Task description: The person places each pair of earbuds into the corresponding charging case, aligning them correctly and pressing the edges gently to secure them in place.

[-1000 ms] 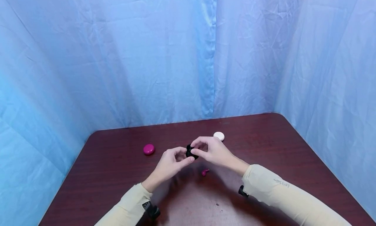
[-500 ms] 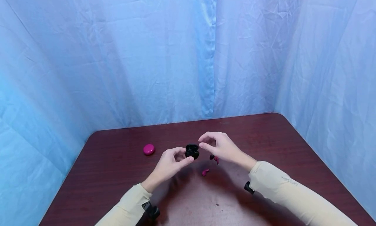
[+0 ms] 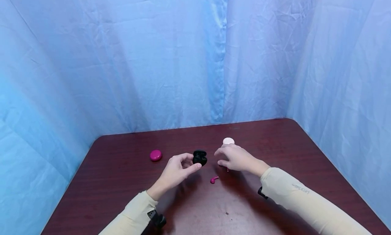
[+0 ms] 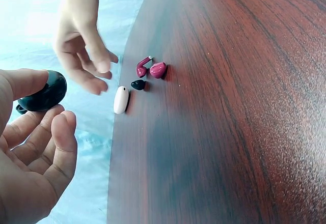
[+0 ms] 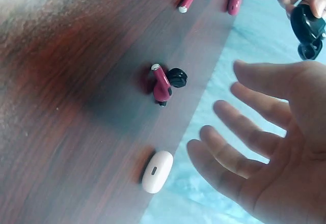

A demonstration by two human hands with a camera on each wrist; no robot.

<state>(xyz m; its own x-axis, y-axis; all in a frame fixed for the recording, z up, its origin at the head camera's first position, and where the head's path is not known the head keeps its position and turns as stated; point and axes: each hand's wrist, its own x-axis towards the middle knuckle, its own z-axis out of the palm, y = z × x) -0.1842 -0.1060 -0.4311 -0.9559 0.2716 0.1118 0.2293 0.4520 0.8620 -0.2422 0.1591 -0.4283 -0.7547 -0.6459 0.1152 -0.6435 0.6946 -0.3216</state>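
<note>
My left hand [image 3: 175, 172] holds a black earbud case [image 3: 200, 158] above the table, pinched between thumb and fingers with its lid raised. My right hand [image 3: 236, 158], empty, hovers to the right with fingers spread and loosely bent. Beneath it in the right wrist view, a black earbud [image 5: 178, 77] lies against a magenta earbud [image 5: 162, 86] with a stem. A second magenta earbud [image 3: 213, 180] rests nearer the front, between the hands. Whether the case holds an earbud cannot be told.
A round magenta case [image 3: 155, 155] sits on the brown table [image 3: 122, 180] at the left. Behind my right hand stands a white case [image 3: 228, 141], partly covered in the head view. Blue curtains [image 3: 171, 58] hang around the table's far side.
My right hand has left the black case, moving right and then lower over the black and magenta earbuds. My left hand has kept the case in about the same place.
</note>
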